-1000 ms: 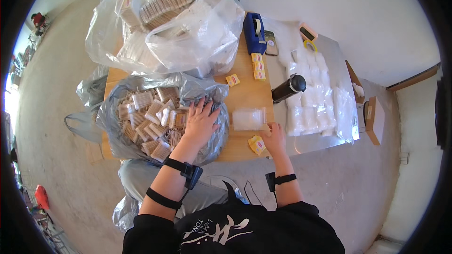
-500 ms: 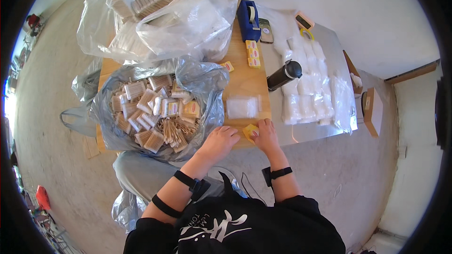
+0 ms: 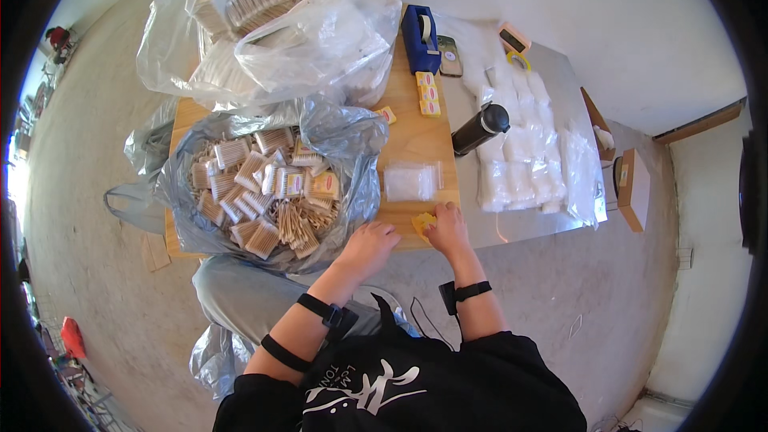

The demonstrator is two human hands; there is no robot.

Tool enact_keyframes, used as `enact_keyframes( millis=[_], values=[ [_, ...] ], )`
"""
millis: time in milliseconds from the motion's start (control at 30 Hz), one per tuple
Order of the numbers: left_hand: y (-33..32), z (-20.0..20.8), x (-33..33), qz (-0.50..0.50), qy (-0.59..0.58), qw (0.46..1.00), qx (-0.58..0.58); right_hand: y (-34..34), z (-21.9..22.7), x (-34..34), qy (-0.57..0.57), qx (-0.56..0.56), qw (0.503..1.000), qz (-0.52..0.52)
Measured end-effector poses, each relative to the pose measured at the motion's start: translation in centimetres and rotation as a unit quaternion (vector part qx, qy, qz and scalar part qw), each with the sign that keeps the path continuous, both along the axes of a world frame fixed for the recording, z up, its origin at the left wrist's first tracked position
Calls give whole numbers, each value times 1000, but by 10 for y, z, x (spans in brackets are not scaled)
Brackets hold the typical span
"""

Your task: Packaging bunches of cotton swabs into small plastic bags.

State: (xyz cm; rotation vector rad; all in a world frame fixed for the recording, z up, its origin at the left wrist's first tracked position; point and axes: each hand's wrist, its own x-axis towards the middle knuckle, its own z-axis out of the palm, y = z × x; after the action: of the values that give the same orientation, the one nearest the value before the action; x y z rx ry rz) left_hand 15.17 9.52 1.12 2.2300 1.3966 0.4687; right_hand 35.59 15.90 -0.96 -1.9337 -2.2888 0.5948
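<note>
At the near edge of the wooden table, my right hand [image 3: 448, 230] has its fingers closed on a small yellow label card [image 3: 422, 226], partly hidden by them. My left hand [image 3: 370, 245] lies by the same edge to the left, fingers loosely stretched out, nothing visible in them. Just beyond both hands is a stack of clear plastic zip bags [image 3: 411, 182]. To the left, an opened grey plastic bag [image 3: 364, 184] holds bundles of cotton swabs [image 3: 264, 184], some with yellow labels.
A large clear bag of packed swabs [image 3: 272, 40] stands behind. Farther off are a blue tape dispenser [image 3: 420, 40], a phone [image 3: 450, 56] and yellow label stacks [image 3: 428, 94]. On the metal table lie a black bottle [image 3: 480, 130], plastic bag bundles [image 3: 520, 152] and a yellow tape roll [image 3: 518, 62].
The yellow card has shifted slightly left and looks turned under my right hand. My left hand has drawn slightly back toward me, its fingers closer together.
</note>
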Motion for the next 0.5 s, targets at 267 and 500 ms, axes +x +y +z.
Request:
enact_keyframes(
  millis=[267,500],
  values=[
    [0,-10,-2,18,-39,999,-11,-3,-2,-2,45,-38,997,-48],
    [1,-9,0,27,-61,997,-47,-13,-14,5,62,27,997,-32]
  ],
)
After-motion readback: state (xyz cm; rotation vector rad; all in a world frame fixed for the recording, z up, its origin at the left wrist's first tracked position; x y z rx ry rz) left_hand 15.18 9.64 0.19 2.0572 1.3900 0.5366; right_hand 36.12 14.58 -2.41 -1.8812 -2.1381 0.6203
